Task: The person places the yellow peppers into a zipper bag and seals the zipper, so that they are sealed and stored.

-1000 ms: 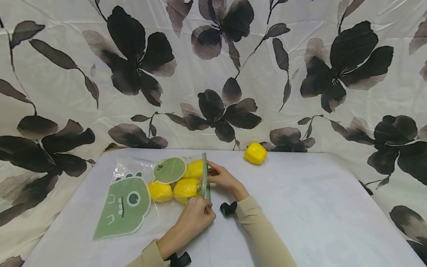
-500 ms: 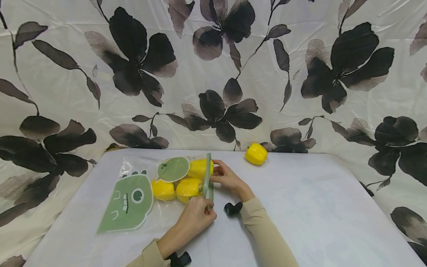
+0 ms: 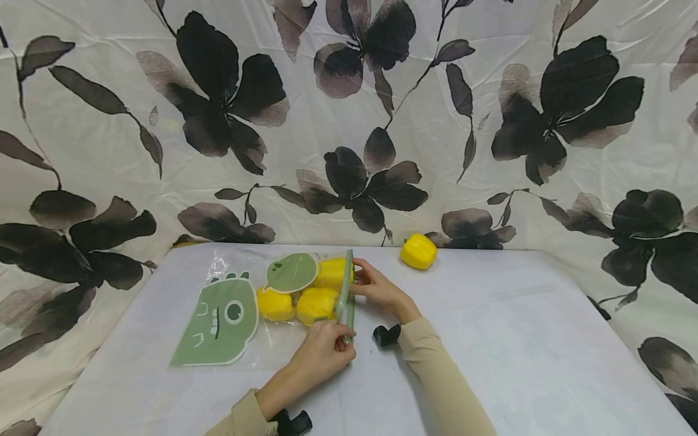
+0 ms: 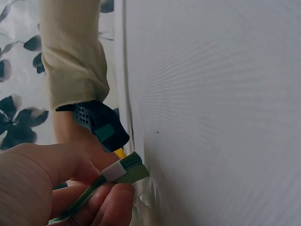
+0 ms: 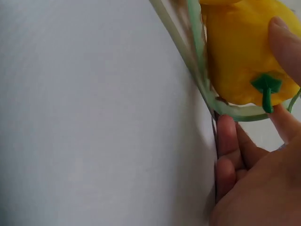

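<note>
A clear zip bag (image 3: 218, 339) with a green dinosaur print lies on the table, its mouth toward the right. Inside are two yellow bell peppers (image 3: 275, 304) side by side. A third yellow bell pepper (image 5: 240, 47) sits at the mouth, stem outward. My right hand (image 3: 384, 295) grips this one, thumb on its side and a finger by the stem; other fingers lie outside the bag's rim. At the near end of the mouth, my left hand (image 3: 322, 351) pinches the green zip strip (image 3: 346, 290), beside a white slider (image 4: 114, 172).
Another yellow bell pepper (image 3: 418, 251) lies at the table's back edge, right of the bag. The white-covered table (image 3: 518, 351) extends to the right. Behind it hangs a floral cloth (image 3: 436, 121). A dark camera mount (image 3: 386, 335) is on the right wrist.
The bag and its peppers have slid to the right. My right hand has moved right with the pepper at the mouth. The left hand has stayed almost in place on the zip strip.
</note>
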